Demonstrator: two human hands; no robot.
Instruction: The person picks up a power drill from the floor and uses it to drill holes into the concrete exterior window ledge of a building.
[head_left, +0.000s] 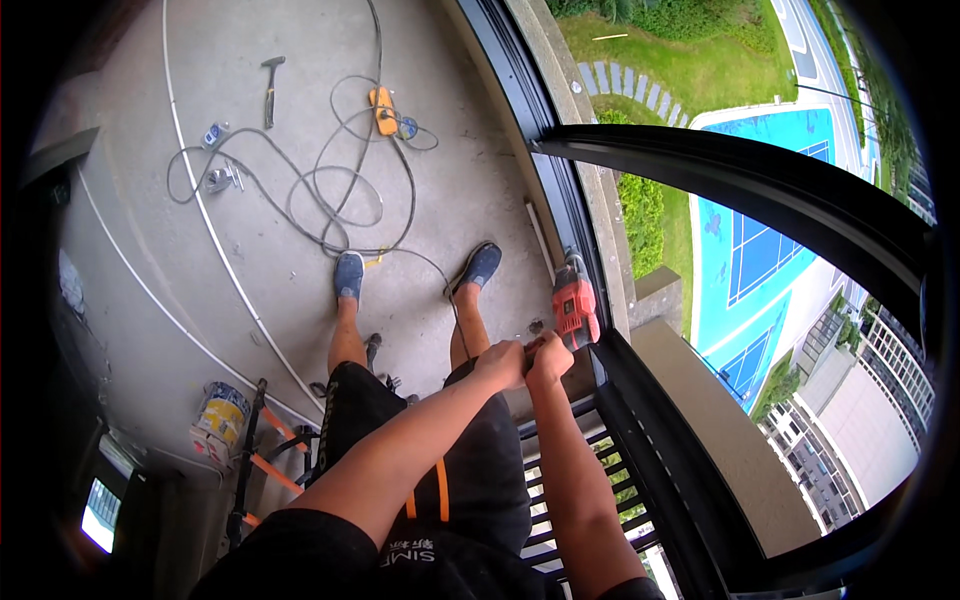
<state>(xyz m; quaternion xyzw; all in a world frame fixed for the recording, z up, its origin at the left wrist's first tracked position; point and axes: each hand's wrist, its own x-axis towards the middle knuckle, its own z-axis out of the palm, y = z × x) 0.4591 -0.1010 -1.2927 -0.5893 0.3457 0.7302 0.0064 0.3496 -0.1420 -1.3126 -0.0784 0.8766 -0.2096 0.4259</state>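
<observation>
Sleeves (pixel 300 548) are worn; the drill (pixel 574 306), likely heavy, is best held by its handle (pixel 533 347), squeezed by left hand (pixel 502 364) and right hand (pixel 550 359).

1. Power tool (pixel 574 312), red body, dark front end, beside the black window frame (pixel 520 80).
2. Left hand (pixel 503 363) and right hand (pixel 549 358), side by side, both closed around the tool's rear end.
3. Dark cable (pixel 412 192), looped on grey concrete floor (pixel 280 300).
4. Power strip (pixel 382 112), orange, amid loops.
5. Hammer (pixel 270 92), lying nearby.
6. Shoes (pixel 349 272), dark blue, worn.
7. Sports courts (pixel 768 250), blue, outdoors.
</observation>
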